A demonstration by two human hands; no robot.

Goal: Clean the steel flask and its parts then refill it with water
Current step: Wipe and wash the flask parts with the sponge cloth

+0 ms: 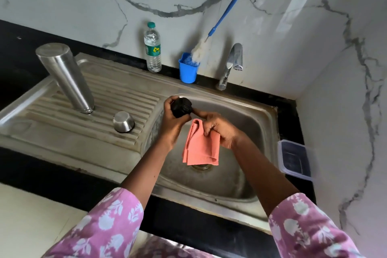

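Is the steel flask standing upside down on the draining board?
Yes, the steel flask stands inverted on the ribbed draining board, flat base up and narrow mouth down.

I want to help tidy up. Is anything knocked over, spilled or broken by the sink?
Nothing looks spilled or broken. The steel flask stands mouth down on the draining board, and the small steel cup beside it is upside down too, which looks deliberate, for draining. The brush simply leans in its blue cup.

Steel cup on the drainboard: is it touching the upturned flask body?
Apart. The head view shows the steel cup lying mouth-down with bare ribbed drainboard between it and the flask body.
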